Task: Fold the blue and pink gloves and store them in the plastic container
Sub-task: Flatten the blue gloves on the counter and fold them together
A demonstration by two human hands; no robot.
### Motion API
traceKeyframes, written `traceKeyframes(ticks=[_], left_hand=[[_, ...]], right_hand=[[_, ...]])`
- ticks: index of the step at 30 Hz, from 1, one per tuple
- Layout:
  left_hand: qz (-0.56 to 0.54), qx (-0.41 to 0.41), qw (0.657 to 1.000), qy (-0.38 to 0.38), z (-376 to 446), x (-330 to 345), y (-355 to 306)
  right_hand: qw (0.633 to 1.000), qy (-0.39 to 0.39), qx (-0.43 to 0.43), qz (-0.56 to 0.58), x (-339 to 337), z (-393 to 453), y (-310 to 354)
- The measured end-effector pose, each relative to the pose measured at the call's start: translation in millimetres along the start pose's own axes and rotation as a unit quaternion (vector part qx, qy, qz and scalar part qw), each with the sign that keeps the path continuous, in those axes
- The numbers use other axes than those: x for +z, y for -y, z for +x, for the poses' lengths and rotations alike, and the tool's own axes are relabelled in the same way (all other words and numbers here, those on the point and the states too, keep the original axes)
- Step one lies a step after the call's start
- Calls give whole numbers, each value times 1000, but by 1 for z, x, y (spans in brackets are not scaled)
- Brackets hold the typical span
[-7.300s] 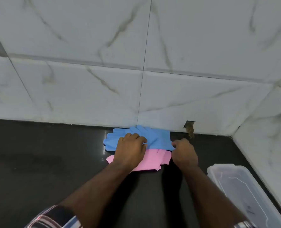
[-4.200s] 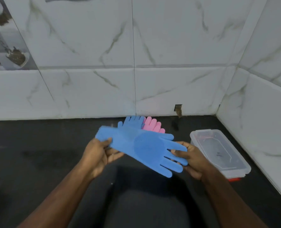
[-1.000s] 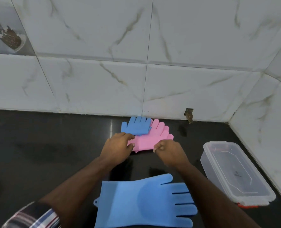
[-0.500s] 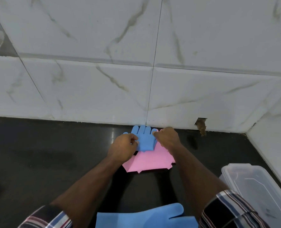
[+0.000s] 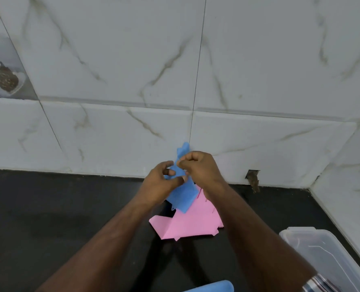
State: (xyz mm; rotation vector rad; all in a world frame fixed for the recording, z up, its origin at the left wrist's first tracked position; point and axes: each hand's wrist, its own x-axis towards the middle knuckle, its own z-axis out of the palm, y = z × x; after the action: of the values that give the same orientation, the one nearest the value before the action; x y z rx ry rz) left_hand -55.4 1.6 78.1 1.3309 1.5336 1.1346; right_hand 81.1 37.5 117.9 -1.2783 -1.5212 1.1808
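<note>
A blue glove (image 5: 182, 193) is lifted off the black counter near the back wall, hanging with its fingers up. My left hand (image 5: 161, 184) pinches it from the left and my right hand (image 5: 198, 169) pinches it from the right at the top. A pink glove (image 5: 192, 225) lies flat on the counter under them, partly covered by my right wrist. A second blue glove (image 5: 214, 287) shows only as an edge at the bottom of the view. The clear plastic container (image 5: 330, 258) stands at the bottom right.
White marble wall tiles rise behind the counter and along the right side. A small dark hole (image 5: 252, 178) breaks the wall at counter level, right of my hands. The black counter (image 5: 59, 218) stretches to the left.
Both hands have lifted the small blue glove up off the pink glove, which stays flat on the counter. The view has tilted up, so the near blue glove is nearly out of frame.
</note>
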Motion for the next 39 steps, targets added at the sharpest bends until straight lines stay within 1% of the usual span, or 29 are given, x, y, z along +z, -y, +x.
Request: traceKeyframes(ticks=[3, 5, 7, 9, 11, 12, 13, 14, 15, 17, 19, 21, 24, 27, 30, 34, 37, 39], left_hand=[[-42, 48, 997, -33, -14, -9, -28], [-87, 41, 994, -51, -24, -15, -40], [-142, 21, 987, -68, -36, -20, -50], [-189, 9, 979, -71, -49, -26, -58], [-266, -7, 963, -39, -62, -33, -66], [-324, -27, 946, -9, -68, -35, -67], [-375, -52, 926, 21, -73, -38, -68], [-412, -78, 907, 46, -78, -40, -69], [-432, -94, 894, 72, -82, -41, -68], [-442, -108, 884, 113, -91, -40, -65], [-441, -106, 881, 131, -98, -37, -62], [-442, -100, 882, 129, -105, -36, -59], [-444, -97, 884, 110, -114, -39, -51], [-415, -105, 896, 118, -125, -42, -43], [-365, -91, 920, 112, -134, -43, -40], [-357, -87, 925, 99, -141, -46, -40], [-350, -66, 928, 112, -145, -46, -43], [-342, -40, 932, 115, -150, -45, -48]], right_hand=[[997, 33, -68, -28, 1, -28, 30], [994, 48, -99, -28, -3, -47, 46], [992, 32, -119, 12, -15, -65, 55], [991, -17, -115, 60, -32, -81, 53], [989, -76, -89, 85, -48, -96, 42], [990, -96, -72, 78, -54, -102, 36], [992, -99, -52, 64, -59, -107, 29], [995, -81, -28, 55, -62, -112, 23], [997, -47, -1, 61, -64, -116, 16], [991, 28, 54, 117, -64, -123, 4], [976, 84, 91, 178, -63, -130, -5], [963, 96, 101, 230, -60, -137, -10], [955, 56, 81, 278, -58, -144, -11], [959, 22, 48, 280, -61, -151, -6], [960, 38, 25, 277, -64, -159, 1], [959, 55, 10, 279, -67, -170, 10], [976, -2, 8, 220, -69, -174, 10], [978, -47, 12, 203, -73, -176, 9]])
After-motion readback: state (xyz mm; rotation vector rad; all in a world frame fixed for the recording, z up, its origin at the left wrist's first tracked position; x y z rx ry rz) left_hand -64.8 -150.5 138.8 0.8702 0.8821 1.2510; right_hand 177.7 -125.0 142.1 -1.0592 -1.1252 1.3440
